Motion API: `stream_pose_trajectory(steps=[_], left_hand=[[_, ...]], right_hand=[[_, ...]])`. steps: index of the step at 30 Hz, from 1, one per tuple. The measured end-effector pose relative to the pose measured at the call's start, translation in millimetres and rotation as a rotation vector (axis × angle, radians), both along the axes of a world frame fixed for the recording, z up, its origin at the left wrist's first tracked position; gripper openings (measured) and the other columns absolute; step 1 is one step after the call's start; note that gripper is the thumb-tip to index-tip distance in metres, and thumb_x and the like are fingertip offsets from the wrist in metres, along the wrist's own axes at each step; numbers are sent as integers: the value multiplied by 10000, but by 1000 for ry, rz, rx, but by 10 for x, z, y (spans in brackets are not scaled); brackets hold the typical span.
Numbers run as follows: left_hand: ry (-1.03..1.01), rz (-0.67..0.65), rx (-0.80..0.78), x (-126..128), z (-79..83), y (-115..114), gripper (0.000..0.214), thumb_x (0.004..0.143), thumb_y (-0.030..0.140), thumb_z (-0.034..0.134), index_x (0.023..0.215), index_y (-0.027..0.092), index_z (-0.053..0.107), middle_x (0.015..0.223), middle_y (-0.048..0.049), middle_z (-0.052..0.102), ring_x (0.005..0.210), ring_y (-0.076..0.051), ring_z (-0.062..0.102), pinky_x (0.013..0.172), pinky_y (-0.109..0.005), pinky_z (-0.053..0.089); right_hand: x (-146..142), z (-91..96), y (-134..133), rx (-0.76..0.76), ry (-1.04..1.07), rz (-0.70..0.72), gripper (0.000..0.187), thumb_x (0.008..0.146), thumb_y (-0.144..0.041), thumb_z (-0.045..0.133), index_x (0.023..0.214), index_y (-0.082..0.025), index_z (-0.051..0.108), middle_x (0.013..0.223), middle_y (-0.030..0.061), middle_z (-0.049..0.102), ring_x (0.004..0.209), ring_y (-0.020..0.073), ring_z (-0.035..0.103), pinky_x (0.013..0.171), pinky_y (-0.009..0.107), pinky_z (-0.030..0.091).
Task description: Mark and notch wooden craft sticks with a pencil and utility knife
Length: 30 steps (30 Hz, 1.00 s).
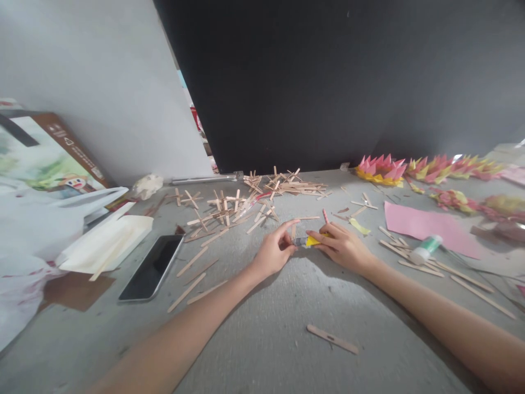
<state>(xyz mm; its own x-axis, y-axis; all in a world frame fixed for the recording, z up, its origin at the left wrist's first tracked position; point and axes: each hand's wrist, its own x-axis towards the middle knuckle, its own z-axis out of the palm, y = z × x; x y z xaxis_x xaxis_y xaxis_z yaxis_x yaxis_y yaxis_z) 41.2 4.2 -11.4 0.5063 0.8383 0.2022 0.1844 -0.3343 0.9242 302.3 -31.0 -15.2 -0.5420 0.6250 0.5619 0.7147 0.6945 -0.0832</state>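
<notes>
Near the middle of the grey table my left hand (275,249) is closed, thumb and fingers pinching a short wooden craft stick (293,231) that points upward. My right hand (342,244) is closed around a yellow tool with a grey front end, which looks like a utility knife (312,240). Its grey end meets the left fingertips; whether it touches the stick I cannot tell. A thin red-and-white striped rod (325,216) sticks up behind the right fingers; its lower end is hidden. Closer to me lies a loose craft stick (332,339) with a dark mark.
Craft sticks joined into small crossed shapes (223,210) and a stick pile (297,186) lie beyond my hands. To the left are a phone (151,268), a white tray (123,241) and a plastic bag (36,235). Right: pink paper (429,227), a glue stick (426,249), folded-paper pieces (381,169).
</notes>
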Motion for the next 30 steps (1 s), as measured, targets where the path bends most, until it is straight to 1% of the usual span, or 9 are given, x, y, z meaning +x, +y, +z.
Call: stream_pose_trajectory(steps=[2, 7, 9, 11, 14, 19, 25, 30], left_hand=[[-19, 1, -17, 6, -2, -1, 685, 845, 185, 703, 1505, 241, 526, 761, 53, 513, 675, -113, 508, 709, -257, 452], [-65, -9, -95, 5, 23, 4, 724, 843, 293, 753, 1518, 217, 503, 738, 57, 520, 662, -120, 513, 701, -266, 456], [-73, -15, -103, 3, 21, 10, 738, 841, 309, 759, 1523, 207, 494, 731, 59, 515, 655, -119, 504, 697, -265, 450], [-60, -9, -77, 1, 7, 15, 720, 846, 287, 747, 1517, 205, 499, 733, 58, 516, 659, -120, 505, 698, -263, 443], [1, 25, 3, 0, -13, 11, 661, 861, 212, 696, 1497, 227, 519, 748, 50, 533, 673, -123, 518, 704, -260, 433], [101, 77, 116, 2, 31, -29, 614, 861, 112, 620, 1457, 252, 559, 761, 43, 557, 692, -125, 535, 732, -262, 428], [115, 76, 134, 2, 67, -46, 615, 863, 91, 599, 1455, 250, 555, 757, 44, 561, 685, -122, 527, 733, -259, 426], [105, 67, 124, -5, 72, -50, 587, 891, 131, 612, 1458, 273, 557, 754, 50, 553, 652, -112, 506, 706, -252, 420]], right_hand=[[-1, -3, -2, 2, 2, -1, 413, 1051, -273, 544, 1458, -271, 616, 1006, 94, 625, 900, 225, 617, 834, 379, 567], [-6, 18, -17, 15, -3, -15, 421, 1046, -255, 550, 1462, -275, 613, 991, 90, 620, 894, 226, 605, 830, 377, 556], [-5, 24, -19, 34, -7, -21, 423, 1041, -254, 560, 1459, -276, 617, 987, 90, 621, 886, 227, 600, 827, 376, 552], [-3, 25, -20, 47, -14, -28, 425, 1035, -261, 573, 1457, -276, 619, 985, 91, 624, 875, 227, 594, 810, 371, 548], [-2, 26, -22, 60, -35, -42, 425, 1034, -270, 575, 1457, -280, 618, 987, 95, 627, 864, 228, 586, 789, 367, 541], [-11, 45, -26, 62, -47, -36, 424, 1049, -259, 541, 1469, -274, 601, 981, 94, 619, 871, 226, 582, 805, 375, 541], [-24, 59, -30, 38, -19, -17, 420, 1055, -268, 531, 1471, -256, 593, 985, 98, 621, 885, 230, 591, 810, 379, 551], [-28, 72, -43, -19, 9, -12, 422, 1069, -258, 497, 1484, -240, 568, 989, 97, 628, 911, 235, 608, 834, 396, 556]])
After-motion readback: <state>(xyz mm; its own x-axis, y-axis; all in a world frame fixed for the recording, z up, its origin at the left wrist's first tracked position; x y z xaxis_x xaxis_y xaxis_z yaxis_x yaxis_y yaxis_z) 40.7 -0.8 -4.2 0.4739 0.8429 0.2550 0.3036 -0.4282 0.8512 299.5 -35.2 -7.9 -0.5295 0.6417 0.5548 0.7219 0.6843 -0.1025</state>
